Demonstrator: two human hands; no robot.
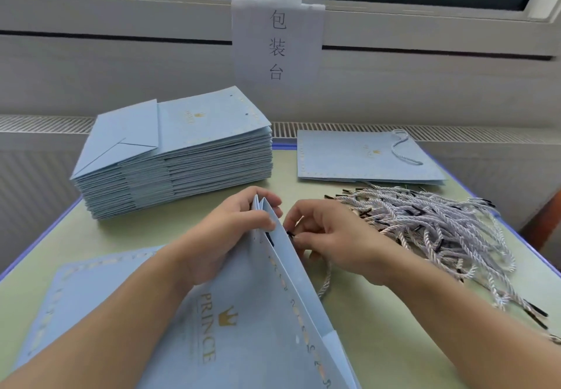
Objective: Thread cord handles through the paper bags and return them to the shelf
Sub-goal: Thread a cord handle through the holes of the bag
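Note:
A light blue paper bag (258, 312) with gold "PRINCE" lettering lies in front of me, its mouth lifted and spread. My left hand (233, 230) grips the bag's top edge near the far corner. My right hand (321, 236) pinches the black tip of a white twisted cord (326, 282) right at the bag's upper edge; the cord trails down under my wrist. Whether the tip sits in a hole is hidden by my fingers.
A tall stack of flat blue bags (173, 158) stands at the back left. One bag with a cord handle (367, 158) lies at the back right. A pile of loose cords (431, 224) spreads on the right of the green table (394, 328). A paper sign (277, 42) hangs on the wall.

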